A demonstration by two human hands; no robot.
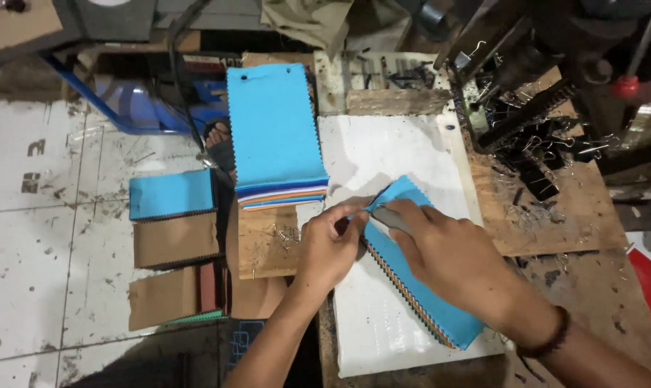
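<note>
A stack of fabric swatches with a blue top sheet and zigzag edges (440, 309) lies slanted on a white board (390, 154). My left hand (329, 244) pinches the stack's upper left corner. My right hand (448, 255) rests on the stack and grips a slim grey tool (389, 218) pressed against that same corner. A dark bracelet sits on my right wrist.
A second blue-topped swatch stack (275, 129) lies behind on a wooden bench. Black binder clips (534, 154) are piled at the right. On the tiled floor at the left lie a blue swatch stack (171, 194) and brown cardboard-covered stacks (174, 241). Someone's sandalled foot (221, 144) shows beside the bench.
</note>
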